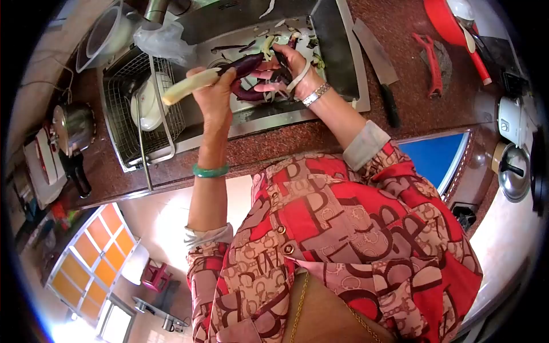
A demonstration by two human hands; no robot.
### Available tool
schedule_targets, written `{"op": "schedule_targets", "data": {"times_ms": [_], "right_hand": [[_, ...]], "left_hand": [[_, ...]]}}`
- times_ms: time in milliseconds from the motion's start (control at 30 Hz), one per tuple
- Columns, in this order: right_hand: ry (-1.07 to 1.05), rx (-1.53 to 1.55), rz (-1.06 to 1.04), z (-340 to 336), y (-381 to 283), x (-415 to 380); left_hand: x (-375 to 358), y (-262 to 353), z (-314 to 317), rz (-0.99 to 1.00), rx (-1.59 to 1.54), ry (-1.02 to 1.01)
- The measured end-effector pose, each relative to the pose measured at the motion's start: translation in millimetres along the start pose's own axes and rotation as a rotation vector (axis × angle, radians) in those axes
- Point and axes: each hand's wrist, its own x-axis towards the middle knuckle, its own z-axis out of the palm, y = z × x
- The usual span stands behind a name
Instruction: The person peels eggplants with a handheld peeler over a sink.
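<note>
Printed shirt on the person (343, 246): we can read single capital letters in its pattern, in mixed sizes. We make out a large P near the top of the front and an M lower on the left of the picture. Other letters overlap or are cut by folds, and we find no readable word. Marks on the white appliance (510, 121) at right are too small for us.

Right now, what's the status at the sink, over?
Left hand holding partly peeled purple eggplant. Right hand near its far end, grip unclear. Second purple eggplant close by; dark peelings in steel sink.
</note>
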Motion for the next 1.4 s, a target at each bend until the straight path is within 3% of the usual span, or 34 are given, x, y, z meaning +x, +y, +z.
{"op": "schedule_targets", "data": {"times_ms": [33, 67, 133, 167, 233, 300, 367, 433, 500, 567, 600, 633, 733, 767, 900, 933, 967, 1067, 1133, 1233, 1267, 1300, 1400], "right_hand": [[-0.015, 0.006, 0.001, 7.9, 1.3, -2.2], [0.042, -0.058, -0.097, 12.2, 1.8, -5.7], [0.153, -0.040, -0.218, 23.6, 1.1, -6.1], [0.153, -0.041, -0.221, 22.3, -0.5, -2.6], [0.141, -0.163, -0.354, 14.7, -4.5, 9.6], [0.049, -0.118, -0.332, 7.0, -8.2, 18.4], [-0.033, -0.120, -0.372, 15.4, -10.0, 10.7], [-0.006, -0.110, -0.314, 21.9, -9.4, 2.8], [-0.135, -0.217, -0.324, 24.4, -4.3, -2.6], [-0.152, -0.361, -0.381, 29.5, 6.7, -0.2], [-0.130, -0.410, -0.405, 26.9, 10.1, 4.5], [-0.107, -0.460, -0.431, 27.1, 10.1, 7.0], [0.092, -0.222, -0.479, 31.9, -10.4, 14.0], [0.123, -0.296, -0.594, 32.6, -15.6, 10.7], [0.187, -0.657, -0.650, 43.2, -6.2, 2.9], [0.253, -0.860, -0.899, 43.5, 4.1, 12.2], [0.245, -0.956, -1.006, 44.1, 7.9, 12.8], [0.251, -1.071, -1.113, 43.3, 8.8, 14.8], [0.423, -1.039, -1.118, 37.8, 3.3, 29.9], [0.603, -1.430, -1.329, 28.2, -16.8, 47.8], [0.573, -1.401, -1.474, 25.2, -20.6, 52.2], [0.550, -1.463, -1.492, 10.7, -28.7, 69.4], [0.729, -1.434, -1.662, 1.4, -33.3, 95.2]], "left_hand": [[-0.7, -0.2, 3.7, 0.051, 0.216, 0.043], [-5.1, -5.3, 7.0, 0.234, 0.545, 0.021], [-15.6, -4.4, 11.2, 0.375, 0.850, -0.069], [-28.6, 8.7, 23.8, 0.160, 0.608, -0.098], [-35.1, 2.2, 24.4, 0.114, 0.497, -0.155], [-36.1, 1.5, 22.0, 0.104, 0.414, -0.267], [-42.7, 26.5, 27.4, -0.327, -0.140, -0.181], [-39.4, 18.8, 16.5, -0.433, -0.455, -0.147], [-39.0, 20.6, 16.8, -0.636, -0.486, -0.014], [-40.8, 20.8, 34.8, -0.642, -0.458, 0.115], [-39.3, 15.1, 25.3, -0.677, -0.427, 0.004], [-35.7, 17.3, 25.5, -0.781, -0.453, 0.070], [-30.9, 1.1, 7.3, -0.783, -0.531, -0.081], [-31.4, 1.7, 8.6, -0.777, -0.509, -0.059], [-24.6, -7.1, 12.9, -0.765, -0.440, -0.066], [-25.4, 2.9, 30.6, -0.768, -0.489, 0.137], [-25.2, 7.5, 35.4, -0.768, -0.490, 0.136], [-25.6, 12.3, 37.9, -0.659, -0.435, 0.097], [-26.4, 15.3, 39.7, -0.654, -0.424, 0.087], [-25.5, 11.1, 42.0, -0.630, -0.390, 0.104], [-25.0, 9.8, 43.7, -0.668, -0.363, 0.154], [-25.3, 8.6, 44.4, -0.707, -0.337, 0.205], [-29.1, 8.4, 49.4, -0.672, -0.368, 0.223]]}}
